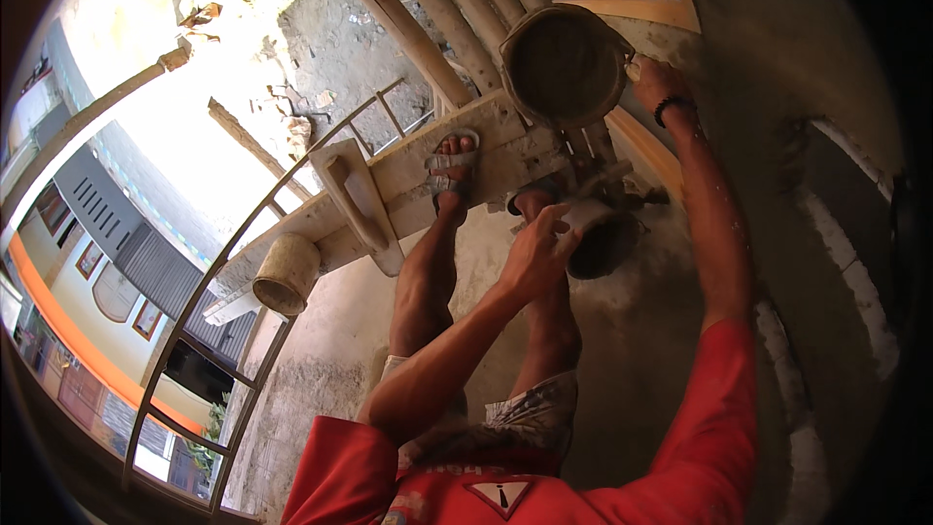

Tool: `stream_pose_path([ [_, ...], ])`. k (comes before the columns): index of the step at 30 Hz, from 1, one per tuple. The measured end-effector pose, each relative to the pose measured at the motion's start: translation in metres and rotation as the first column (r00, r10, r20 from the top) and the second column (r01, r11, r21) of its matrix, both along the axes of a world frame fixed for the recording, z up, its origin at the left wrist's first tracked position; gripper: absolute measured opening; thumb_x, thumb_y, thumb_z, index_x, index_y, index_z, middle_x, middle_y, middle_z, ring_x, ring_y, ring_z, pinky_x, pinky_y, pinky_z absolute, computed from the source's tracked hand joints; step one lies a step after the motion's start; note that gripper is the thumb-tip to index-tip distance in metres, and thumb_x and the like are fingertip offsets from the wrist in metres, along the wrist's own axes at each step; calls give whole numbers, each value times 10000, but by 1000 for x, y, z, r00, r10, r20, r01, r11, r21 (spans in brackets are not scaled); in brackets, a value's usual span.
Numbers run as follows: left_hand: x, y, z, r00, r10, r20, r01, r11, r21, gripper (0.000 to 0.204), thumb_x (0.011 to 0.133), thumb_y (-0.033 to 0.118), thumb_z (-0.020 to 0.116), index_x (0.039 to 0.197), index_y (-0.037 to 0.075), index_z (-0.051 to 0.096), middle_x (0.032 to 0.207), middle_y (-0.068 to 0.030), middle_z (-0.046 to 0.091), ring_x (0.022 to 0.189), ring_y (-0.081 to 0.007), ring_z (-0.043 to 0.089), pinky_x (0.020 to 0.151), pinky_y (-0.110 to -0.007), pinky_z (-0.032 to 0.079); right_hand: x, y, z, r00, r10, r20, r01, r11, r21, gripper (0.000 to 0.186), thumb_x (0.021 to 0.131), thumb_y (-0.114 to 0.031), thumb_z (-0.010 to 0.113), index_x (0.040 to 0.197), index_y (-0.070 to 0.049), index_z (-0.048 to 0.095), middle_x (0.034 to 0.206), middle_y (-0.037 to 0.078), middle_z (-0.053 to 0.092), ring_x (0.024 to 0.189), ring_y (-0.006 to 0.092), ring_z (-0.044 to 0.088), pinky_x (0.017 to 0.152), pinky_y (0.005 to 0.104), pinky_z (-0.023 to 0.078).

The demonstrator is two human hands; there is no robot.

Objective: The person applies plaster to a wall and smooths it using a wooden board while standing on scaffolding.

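My right hand, with a dark band at its wrist, is closed at the rim and handle of a round grey bucket. The bucket's dark inside faces me. Lower and nearer, my left hand has its fingers curled at the rim of a small dark cup-like container; the far part of the grip is blurred. Left of my feet, a long plastering float with a bar handle lies across the plank. A pale cylindrical can is at the plank's left end.
My sandalled foot rests on the raised plank, the other partly hidden beside the small container. A thin metal frame rises at left. Several poles lie beyond the plank. A rough cement wall stands close on the right.
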State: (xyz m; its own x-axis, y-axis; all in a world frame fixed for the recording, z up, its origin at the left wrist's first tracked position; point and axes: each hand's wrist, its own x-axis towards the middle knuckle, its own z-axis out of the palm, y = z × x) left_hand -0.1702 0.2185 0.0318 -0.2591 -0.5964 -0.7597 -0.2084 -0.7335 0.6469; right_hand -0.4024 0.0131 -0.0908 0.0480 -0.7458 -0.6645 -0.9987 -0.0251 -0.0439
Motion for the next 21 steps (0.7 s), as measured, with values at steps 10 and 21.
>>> stream_pose_path([
  [10, 0, 0, -2, 1000, 26, -6, -25, 999, 43, 462, 888, 267, 592, 1256, 23, 459, 1050, -232, 628, 945, -371, 619, 823, -419, 478, 52, 57, -36, 987, 145, 64, -157, 955, 253, 219, 806, -113, 599, 999, -52, 681, 968, 215, 663, 947, 376, 636, 783, 467, 532],
  [21, -5, -6, 0, 999, 31, -31, -30, 999, 39, 467, 894, 277, 586, 1260, 21, 452, 1069, -227, 618, 908, -364, 627, 804, -417, 487, 69, 41, -83, 933, 359, -21, -357, 932, 56, 199, 831, -90, 561, 964, 0, 678, 884, 203, 676, 848, 355, 668, 731, 427, 554],
])
